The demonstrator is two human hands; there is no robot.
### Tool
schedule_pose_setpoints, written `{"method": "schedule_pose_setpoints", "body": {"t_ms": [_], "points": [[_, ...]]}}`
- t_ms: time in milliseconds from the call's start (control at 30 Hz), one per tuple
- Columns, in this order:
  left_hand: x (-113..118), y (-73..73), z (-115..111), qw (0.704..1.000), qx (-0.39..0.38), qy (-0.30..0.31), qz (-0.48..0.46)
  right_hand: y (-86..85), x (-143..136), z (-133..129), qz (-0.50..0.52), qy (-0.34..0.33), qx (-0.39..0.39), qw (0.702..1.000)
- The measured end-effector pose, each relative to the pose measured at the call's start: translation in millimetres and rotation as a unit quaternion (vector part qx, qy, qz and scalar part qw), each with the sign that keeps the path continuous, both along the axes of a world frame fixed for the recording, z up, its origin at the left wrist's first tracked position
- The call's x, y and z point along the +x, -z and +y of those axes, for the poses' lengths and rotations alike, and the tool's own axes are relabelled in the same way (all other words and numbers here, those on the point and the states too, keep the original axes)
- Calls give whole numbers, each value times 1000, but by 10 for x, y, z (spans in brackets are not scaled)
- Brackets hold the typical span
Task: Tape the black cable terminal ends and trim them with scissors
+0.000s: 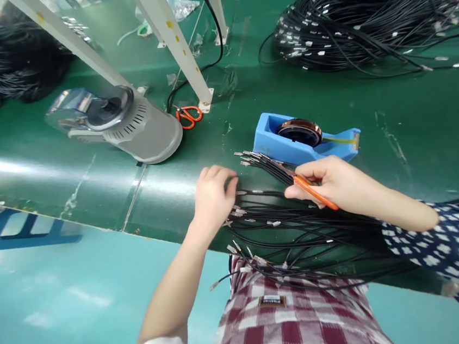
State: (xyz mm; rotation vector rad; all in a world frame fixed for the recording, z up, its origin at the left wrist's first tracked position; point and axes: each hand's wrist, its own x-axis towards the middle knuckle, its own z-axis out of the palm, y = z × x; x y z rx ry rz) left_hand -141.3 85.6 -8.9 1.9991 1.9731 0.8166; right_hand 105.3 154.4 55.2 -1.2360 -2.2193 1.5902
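My left hand [215, 194] is closed, its fingers curled down beside the tips of the black cables [299, 211]. One labelled cable runs up to its thumb, and the fingertips are partly hidden. In my right hand [323, 181] I hold small orange-handled scissors [316, 191], blades pointing left over a separate bundle of black cables [267, 162] with bare metal-looking ends. Loose cables with pale tags fan out along the table's front edge, over my checked apron [271, 332].
A blue tape dispenser [284, 144] stands just behind the cables. Further left are a grey machine [138, 127], orange-handled scissors [189, 117] and white posts [175, 41]. Coiled black cables [361, 21] lie at the back right, with more dark cable [15, 52] at the back left.
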Motion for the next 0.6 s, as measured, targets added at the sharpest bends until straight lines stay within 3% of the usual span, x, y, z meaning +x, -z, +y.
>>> {"method": "schedule_pose_setpoints", "body": {"t_ms": [100, 200, 467, 533, 600], "points": [[14, 96, 347, 999, -14, 20, -29, 54, 38, -15, -16, -13, 22, 1000], [15, 153, 481, 996, -23, 34, -76, 120, 91, -21, -46, -24, 60, 997], [-80, 218, 316, 988, -16, 21, -150, 163, 38, -39, -125, -60, 173, 975], [-61, 181, 260, 978, -9, 13, -209, 143, 15, -41, -126, -65, 176, 974], [-26, 104, 185, 947, -14, 2, -321, 124, 6, -45, -132, -72, 182, 972]]}}
